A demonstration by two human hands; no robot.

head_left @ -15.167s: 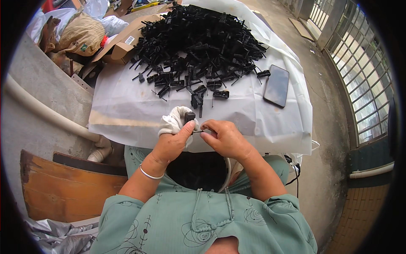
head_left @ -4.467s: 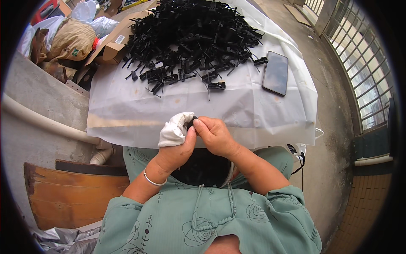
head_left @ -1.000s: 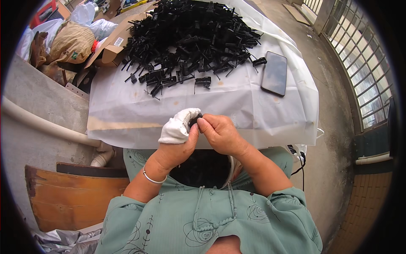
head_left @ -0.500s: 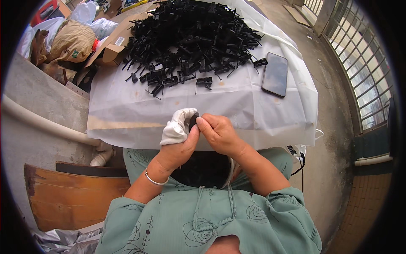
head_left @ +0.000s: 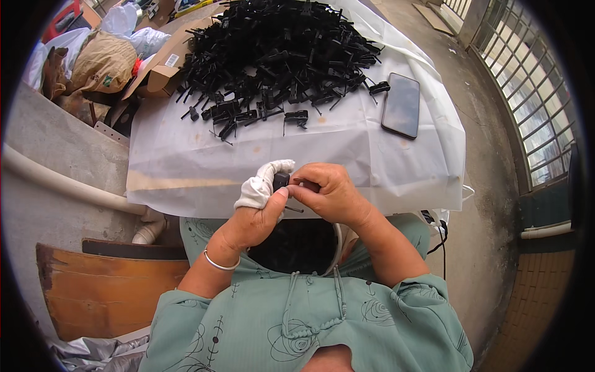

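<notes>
My left hand [head_left: 259, 198], its fingers covered by a white cloth glove and its thumb bare, is closed on a small black plastic part [head_left: 281, 180]. A thin black stem [head_left: 294, 209] sticks out below the hands; where it joins is hidden. My right hand [head_left: 328, 193] is pinched against the part's right side, with a dark sliver between its fingers that I cannot make out. Both hands are over the near edge of the white-covered table [head_left: 347, 149]. Beyond them lies a large heap of similar black plastic parts [head_left: 279, 56].
A dark-screened phone [head_left: 401, 105] lies on the table's right side. Near my lap sits a dark round container [head_left: 291, 247]. At the far left are a cardboard box [head_left: 166, 74] and bags [head_left: 105, 62]. A pale pipe [head_left: 68, 183] runs along the left wall; a barred window stands right.
My right hand's fingers have shifted and curled beside the black part, which shows more plainly now. The thin stem has come into sight below the hands. The heap looks unchanged.
</notes>
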